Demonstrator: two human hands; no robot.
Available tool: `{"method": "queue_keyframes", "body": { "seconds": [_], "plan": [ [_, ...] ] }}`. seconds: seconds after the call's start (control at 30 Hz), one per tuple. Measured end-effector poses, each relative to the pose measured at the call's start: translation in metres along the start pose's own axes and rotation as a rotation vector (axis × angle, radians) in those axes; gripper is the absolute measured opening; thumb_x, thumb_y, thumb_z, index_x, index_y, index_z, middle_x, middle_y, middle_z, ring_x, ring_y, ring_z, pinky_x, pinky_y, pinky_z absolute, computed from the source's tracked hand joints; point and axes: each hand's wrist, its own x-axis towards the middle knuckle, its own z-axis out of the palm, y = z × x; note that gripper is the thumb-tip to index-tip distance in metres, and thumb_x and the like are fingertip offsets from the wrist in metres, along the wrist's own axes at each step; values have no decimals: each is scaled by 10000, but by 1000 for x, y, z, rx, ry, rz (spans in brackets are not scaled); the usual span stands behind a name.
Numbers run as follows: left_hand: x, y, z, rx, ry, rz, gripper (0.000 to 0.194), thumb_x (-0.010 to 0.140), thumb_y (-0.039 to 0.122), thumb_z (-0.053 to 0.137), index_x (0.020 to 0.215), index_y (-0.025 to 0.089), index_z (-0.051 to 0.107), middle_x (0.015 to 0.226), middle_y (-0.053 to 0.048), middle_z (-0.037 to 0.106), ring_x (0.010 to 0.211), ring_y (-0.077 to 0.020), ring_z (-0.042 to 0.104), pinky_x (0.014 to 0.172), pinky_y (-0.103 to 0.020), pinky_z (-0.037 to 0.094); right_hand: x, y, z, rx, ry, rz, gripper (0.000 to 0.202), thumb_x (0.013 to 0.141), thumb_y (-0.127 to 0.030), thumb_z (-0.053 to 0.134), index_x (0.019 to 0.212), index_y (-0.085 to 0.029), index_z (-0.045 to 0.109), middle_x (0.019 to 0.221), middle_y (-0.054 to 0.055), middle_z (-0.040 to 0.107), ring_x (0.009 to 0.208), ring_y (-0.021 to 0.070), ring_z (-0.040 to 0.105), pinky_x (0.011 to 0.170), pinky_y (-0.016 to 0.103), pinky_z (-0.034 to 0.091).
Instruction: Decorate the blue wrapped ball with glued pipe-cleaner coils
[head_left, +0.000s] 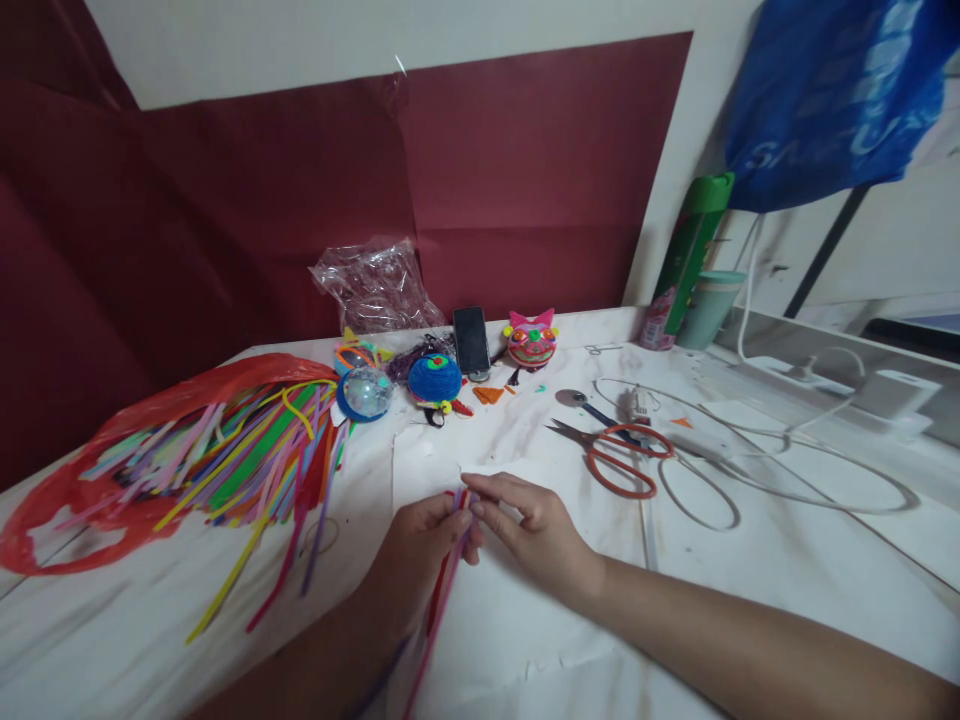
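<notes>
at the far left a red plastic bag (90, 470) lay open on its side, so the coloured strips (247, 465) fanned out of it toward you, within reach. your left hand (420, 555) had its fingers pinched shut on a few pink and red strips (442, 590), which trailed back under your wrist; your right hand (536, 530) met it, fingertips closed on the same ends, seemingly to keep them lined up. right of that, red-handled scissors (619, 455) lay ready beside a white cable (787, 450). the white table (750, 580) looked scuffed, with maroon paper (525, 170) covering the wall behind.
</notes>
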Motion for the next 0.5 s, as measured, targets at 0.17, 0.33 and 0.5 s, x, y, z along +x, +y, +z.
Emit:
{"method": "queue_keyframes", "body": {
  "seconds": [0.17, 0.33, 0.5],
  "plan": [
    [0, 3, 1, -3, -5, 2, 214, 733, 311, 558, 604, 144, 596, 573, -3, 573, 560, -133, 497, 609, -259, 375, 1, 0, -2, -2, -72, -71, 270, 915, -290, 433, 1078, -205, 630, 645, 29, 642, 773, 172, 612, 760, 331, 470],
    [1, 2, -2, 1, 41, 14, 236, 731, 328, 567, 600, 139, 619, 572, -19, 582, 580, -143, 508, 625, -266, 376, 1, 1, 2, 244, -109, 99, 339, 896, -343, 469, 1195, -197, 536, 653, -3, 608, 693, 144, 607, 746, 328, 469],
    [0, 4, -1, -4, 65, 18, 230, 738, 318, 564, 613, 137, 630, 581, -20, 593, 573, -136, 511, 624, -262, 383, 1, 6, 6, 502, -125, 272, 331, 859, -396, 521, 1102, -173, 552, 617, -35, 561, 623, 133, 601, 689, 316, 469]
  ]
}}
